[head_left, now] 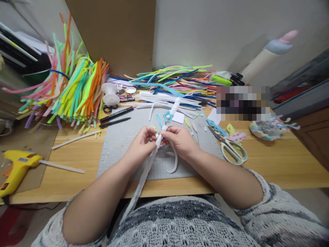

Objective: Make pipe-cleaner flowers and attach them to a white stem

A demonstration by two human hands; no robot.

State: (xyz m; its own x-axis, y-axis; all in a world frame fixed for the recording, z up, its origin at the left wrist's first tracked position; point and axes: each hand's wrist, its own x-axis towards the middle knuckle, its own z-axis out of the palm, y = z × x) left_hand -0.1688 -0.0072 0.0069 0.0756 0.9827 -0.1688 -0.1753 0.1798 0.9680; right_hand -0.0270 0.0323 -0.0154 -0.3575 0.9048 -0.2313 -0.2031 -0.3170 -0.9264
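A white wrapped stem rises between my hands, with a small blue flower on it. My left hand pinches the lower wrapped part from the left. From the right, my right hand grips the same stem just above, thumb and fingers together. One white strip trails from the stem down to my lap, and another white strip curls below my right hand. A light blue loop stands beside the flower. Small green bits show near my left fingertips.
A grey cutting mat lies under my hands. Scissors rest at its right edge. A yellow glue gun lies far left. Colourful pipe cleaners stand back left; more lie behind the mat, near markers and a spool.
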